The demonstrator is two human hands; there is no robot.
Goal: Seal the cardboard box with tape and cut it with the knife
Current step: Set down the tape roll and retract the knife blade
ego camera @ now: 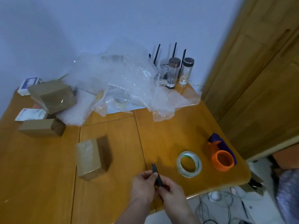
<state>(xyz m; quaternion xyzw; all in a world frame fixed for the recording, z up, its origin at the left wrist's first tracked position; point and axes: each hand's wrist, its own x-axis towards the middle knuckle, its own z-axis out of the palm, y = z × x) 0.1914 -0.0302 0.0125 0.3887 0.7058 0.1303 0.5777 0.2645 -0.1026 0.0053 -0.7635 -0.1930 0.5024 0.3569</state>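
Wooden table (113, 135), orange-brown and jointed in panels, carries all items observed. Both hands are low in the head view, near the table's front edge, and both grasp the knife (155, 173), a dark, slim utility type whose tip points up and away from the person. Left hand (143, 185) has its fingers curled round the handle from the left side; right hand (171, 189) pinches the lower part of the handle from the right. Whether a blade is extended cannot be told. Cardboard box (93, 156) stands on the table just left of the hands, apart from them, its glossy top face suggesting tape already over it. Roll of clear tape (189, 164) lies flat to the right of the hands, untouched. Orange tape dispenser (221, 159) lies just beyond the roll, near the table's right edge, resting on a purple cloth (224, 144). Two further brown boxes (51, 96) (42, 127) and small white cartons (30, 114) sit at the far left. Crumpled clear plastic wrap (123, 83) covers the rear centre. Two glass bottles (178, 71) with dark caps stand at the rear right.
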